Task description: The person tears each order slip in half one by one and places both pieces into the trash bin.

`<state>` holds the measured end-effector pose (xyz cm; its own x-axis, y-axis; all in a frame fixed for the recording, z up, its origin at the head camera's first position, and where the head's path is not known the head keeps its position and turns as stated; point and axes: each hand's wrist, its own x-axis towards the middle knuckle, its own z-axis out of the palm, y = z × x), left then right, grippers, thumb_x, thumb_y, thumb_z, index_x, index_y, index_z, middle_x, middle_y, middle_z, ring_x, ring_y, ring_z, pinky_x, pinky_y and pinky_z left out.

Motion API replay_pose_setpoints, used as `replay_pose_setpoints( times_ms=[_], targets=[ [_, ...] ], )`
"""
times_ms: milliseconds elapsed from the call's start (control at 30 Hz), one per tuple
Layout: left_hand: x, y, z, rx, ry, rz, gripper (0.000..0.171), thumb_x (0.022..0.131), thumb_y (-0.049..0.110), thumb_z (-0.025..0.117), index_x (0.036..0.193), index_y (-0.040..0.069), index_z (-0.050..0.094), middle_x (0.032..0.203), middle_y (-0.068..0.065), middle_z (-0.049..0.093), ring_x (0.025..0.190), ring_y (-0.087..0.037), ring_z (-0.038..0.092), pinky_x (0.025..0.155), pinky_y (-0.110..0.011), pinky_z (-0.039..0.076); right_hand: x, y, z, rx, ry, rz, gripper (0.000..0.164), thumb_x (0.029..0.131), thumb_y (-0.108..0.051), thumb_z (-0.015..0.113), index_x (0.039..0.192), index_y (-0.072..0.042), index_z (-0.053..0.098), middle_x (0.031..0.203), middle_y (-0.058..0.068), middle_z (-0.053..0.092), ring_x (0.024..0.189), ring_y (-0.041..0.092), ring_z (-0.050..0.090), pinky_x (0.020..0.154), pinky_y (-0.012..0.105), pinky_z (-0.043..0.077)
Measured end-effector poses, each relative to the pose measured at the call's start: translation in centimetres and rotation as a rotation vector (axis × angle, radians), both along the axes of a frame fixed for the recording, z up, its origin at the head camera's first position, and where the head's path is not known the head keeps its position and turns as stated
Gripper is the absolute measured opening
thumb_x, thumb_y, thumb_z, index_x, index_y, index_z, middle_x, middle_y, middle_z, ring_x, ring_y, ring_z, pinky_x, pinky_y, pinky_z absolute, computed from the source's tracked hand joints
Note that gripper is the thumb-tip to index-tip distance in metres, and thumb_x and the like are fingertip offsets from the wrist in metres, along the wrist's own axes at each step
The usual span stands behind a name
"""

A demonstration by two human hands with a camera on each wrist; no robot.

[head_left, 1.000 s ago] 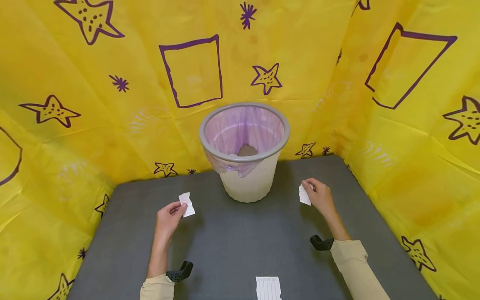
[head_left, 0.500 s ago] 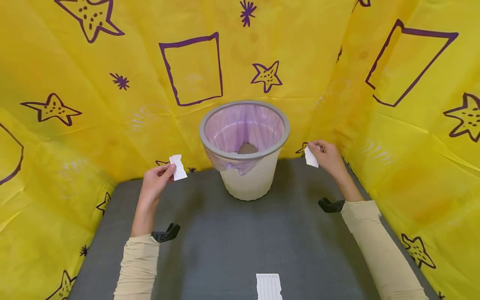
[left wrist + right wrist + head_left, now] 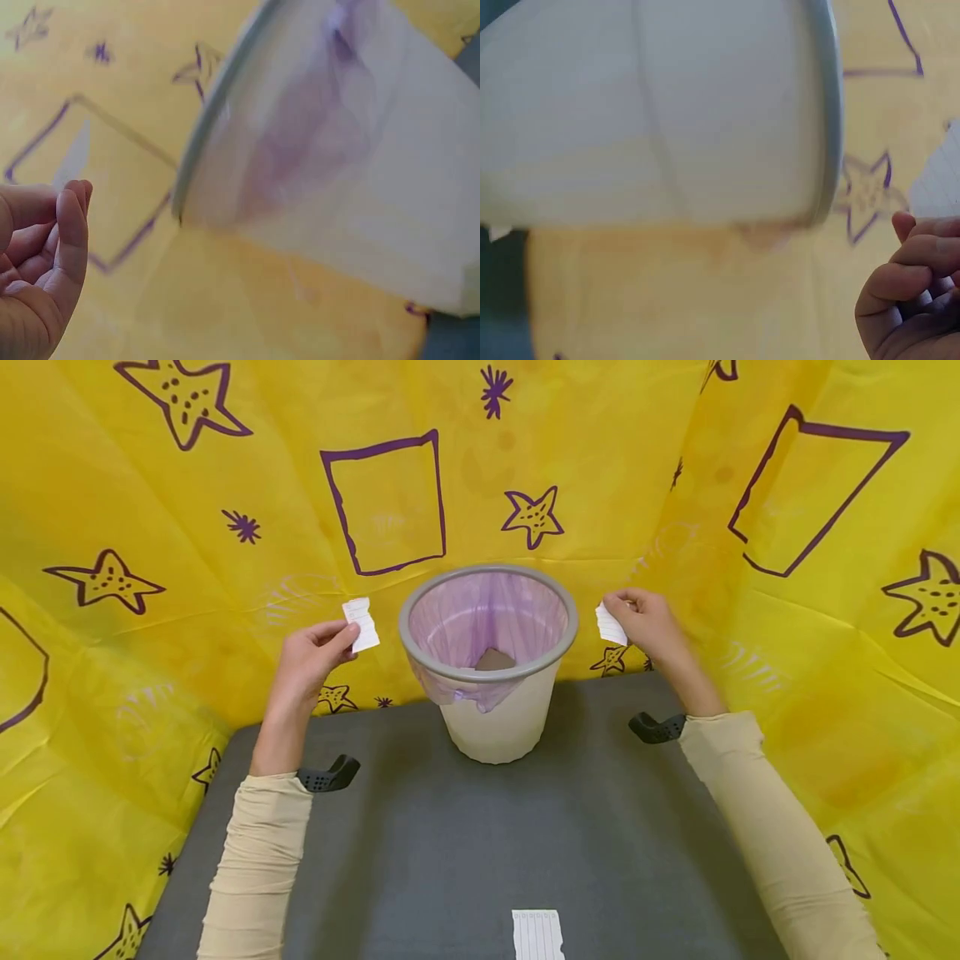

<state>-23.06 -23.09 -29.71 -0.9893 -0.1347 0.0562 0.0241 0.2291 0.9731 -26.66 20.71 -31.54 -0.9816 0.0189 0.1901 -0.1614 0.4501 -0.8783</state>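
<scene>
A small torn piece of lined paper [image 3: 363,625] is pinched between thumb and fingers of my left hand [image 3: 309,658], raised to the left of the bin. My right hand [image 3: 651,625] pinches another torn piece of paper [image 3: 611,627] on the bin's right side. Between them stands a whitish waste bin [image 3: 495,727] with a grey rim and a purple liner bag [image 3: 517,610]. Inside lies a brown piece [image 3: 495,660], perhaps cardboard. In the left wrist view the left hand's paper [image 3: 73,159] shows nearly edge-on; the right wrist view cuts off the other paper [image 3: 939,180].
A lined paper strip [image 3: 537,935] with a torn edge lies on the dark grey table [image 3: 465,843] at the near edge of view. Yellow cloth [image 3: 285,527] with purple drawings hangs behind the table and along both sides.
Both hands have risen and moved away from me with their papers, from low over the table to about the height of the bin's rim. The bin and the strip stay put.
</scene>
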Motion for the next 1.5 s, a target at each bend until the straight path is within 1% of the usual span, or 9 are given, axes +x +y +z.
replay_pose_setpoints(
  times_ms=[267,500,733,867,933,1000,1100,1200,1500],
  targets=[
    [-1.0,4.0,1.6,-0.063,0.029,-0.114,0.050,0.091,0.026,0.068,0.128,-0.006,0.059,0.092,0.006,0.064,0.074,-0.005,0.062,0.071,-0.013,0.054,-0.3,-3.2,2.3,0.068,0.015,0.062,0.037,0.098,-0.032,0.054,0.111,0.000,0.067,0.073,0.001,0.056,0.057,0.009,0.050,0.050,0.022,0.047],
    [-2.2,6.6,2.6,-0.169,0.027,-0.174,0.043,0.093,0.026,0.066,0.125,-0.001,0.063,0.113,-0.017,0.066,0.077,-0.008,0.063,0.073,-0.015,0.055,-1.3,-5.9,3.4,0.067,0.029,0.133,0.036,0.098,-0.033,0.054,0.110,-0.002,0.067,0.069,-0.002,0.053,0.055,0.009,0.047,0.050,0.022,0.044],
    [-2.6,10.0,2.9,-0.182,0.016,-0.233,0.037,0.092,0.019,0.066,0.123,-0.001,0.065,0.110,-0.019,0.067,0.069,-0.007,0.064,0.068,-0.017,0.056,-1.9,-8.9,3.2,0.073,0.043,0.180,0.031,0.098,-0.030,0.055,0.105,-0.002,0.068,0.060,-0.005,0.047,0.047,0.008,0.042,0.046,0.022,0.038],
    [-2.8,11.2,2.6,-0.239,0.051,-0.266,0.033,0.093,0.020,0.065,0.120,0.001,0.067,0.105,-0.016,0.068,0.075,-0.012,0.065,0.077,-0.026,0.058,-2.2,-9.8,2.8,0.094,0.089,0.170,0.030,0.098,-0.028,0.054,0.103,-0.002,0.068,0.055,-0.004,0.044,0.046,0.010,0.044,0.046,0.023,0.039],
    [-2.9,11.7,2.3,-0.337,0.113,-0.278,0.037,0.094,0.024,0.064,0.124,0.002,0.065,0.109,-0.015,0.067,0.086,-0.018,0.066,0.085,-0.033,0.057,-2.4,-10.3,2.6,0.147,0.131,0.158,0.033,0.100,-0.030,0.051,0.111,-0.002,0.065,0.068,0.003,0.057,0.060,0.017,0.057,0.058,0.028,0.048],
    [-2.9,12.2,2.1,-0.465,0.196,-0.271,0.042,0.095,0.028,0.062,0.129,0.003,0.061,0.118,-0.016,0.065,0.102,-0.025,0.064,0.096,-0.039,0.052,-2.3,-10.9,2.4,0.240,0.176,0.130,0.040,0.102,-0.035,0.046,0.123,-0.003,0.059,0.097,0.012,0.064,0.088,0.025,0.064,0.078,0.036,0.052],
    [-2.7,12.7,1.8,-0.643,0.298,-0.221,0.053,0.096,0.035,0.059,0.138,0.004,0.051,0.136,-0.017,0.056,0.127,-0.032,0.051,0.111,-0.045,0.037,-2.0,-11.5,2.1,0.404,0.263,0.087,0.050,0.103,-0.042,0.039,0.138,-0.006,0.048,0.138,0.020,0.049,0.126,0.034,0.049,0.105,0.050,0.041],
    [-2.6,13.0,1.7,-0.715,0.335,-0.185,0.059,0.096,0.040,0.058,0.142,0.006,0.046,0.145,-0.017,0.048,0.138,-0.034,0.040,0.118,-0.048,0.026,-1.4,-11.6,2.1,0.504,0.330,0.074,0.053,0.102,-0.045,0.038,0.141,-0.010,0.047,0.147,0.019,0.043,0.136,0.035,0.041,0.112,0.053,0.034],
    [-2.4,12.7,1.2,-0.792,0.428,-0.135,0.063,0.094,0.046,0.058,0.144,0.010,0.043,0.151,-0.017,0.040,0.141,-0.037,0.035,0.117,-0.051,0.027,-0.8,-10.9,2.3,0.595,0.347,0.109,0.060,0.098,-0.053,0.040,0.145,-0.016,0.043,0.154,0.019,0.036,0.142,0.038,0.033,0.115,0.058,0.026]
  ],
)
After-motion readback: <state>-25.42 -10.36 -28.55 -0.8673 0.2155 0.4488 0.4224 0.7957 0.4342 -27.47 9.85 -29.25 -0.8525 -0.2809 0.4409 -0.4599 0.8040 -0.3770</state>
